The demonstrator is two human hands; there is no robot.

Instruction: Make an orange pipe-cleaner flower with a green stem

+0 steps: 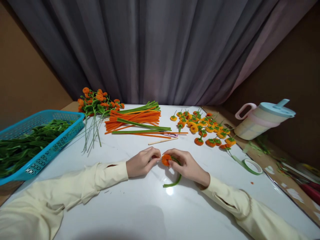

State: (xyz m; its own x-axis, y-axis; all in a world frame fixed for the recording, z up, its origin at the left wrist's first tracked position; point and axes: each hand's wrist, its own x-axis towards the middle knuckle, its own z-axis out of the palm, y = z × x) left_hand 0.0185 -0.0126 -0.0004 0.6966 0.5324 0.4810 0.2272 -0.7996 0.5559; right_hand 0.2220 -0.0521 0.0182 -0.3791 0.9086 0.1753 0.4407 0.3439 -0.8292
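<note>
Pinched in my right hand [186,163] is an orange pipe-cleaner flower [166,160], held over the white tabletop. From it a green pipe cleaner [173,184] curls down below my fingers. My left hand [143,162] is closed, thumb and forefinger together, just left of the flower; whatever is between those fingertips is too small to make out. Beyond my hands lie a pile of orange pipe cleaners [133,120], green pipe cleaners [147,107] and a thin wooden stick [163,141].
At left stands a blue basket [40,160] of green leaf pieces, beside stemmed orange flowers [99,97]. Several finished flower heads [194,129] lie at back right, near a roll of green tape [252,166]. A lidded tumbler [261,121] stands by the right edge.
</note>
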